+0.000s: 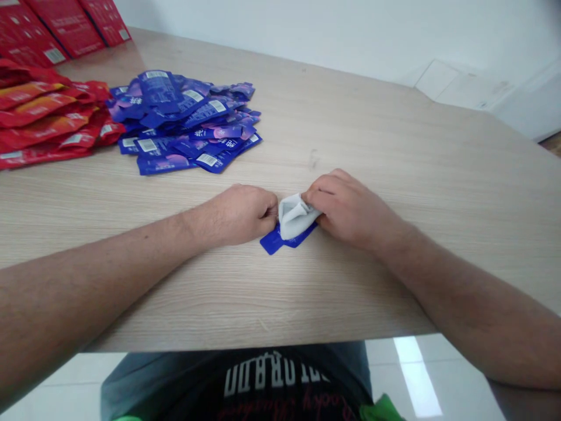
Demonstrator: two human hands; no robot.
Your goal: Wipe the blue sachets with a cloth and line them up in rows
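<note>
Pinching white cloth (291,225) over a blue packet (272,242) with right grip (346,207); curling left grip (248,213) beside that packet, cannot tell around what. Probably light and limp; best held by the rim.

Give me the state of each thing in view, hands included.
Left hand: curled shut beside the cloth
Right hand: pinching the cloth
Cloth: bunched, folded
Blue packet: partly covered by the cloth
Blue pile: heaped, overlapping
Red pile: heaped, overlapping
Red boxes: side by side
</note>
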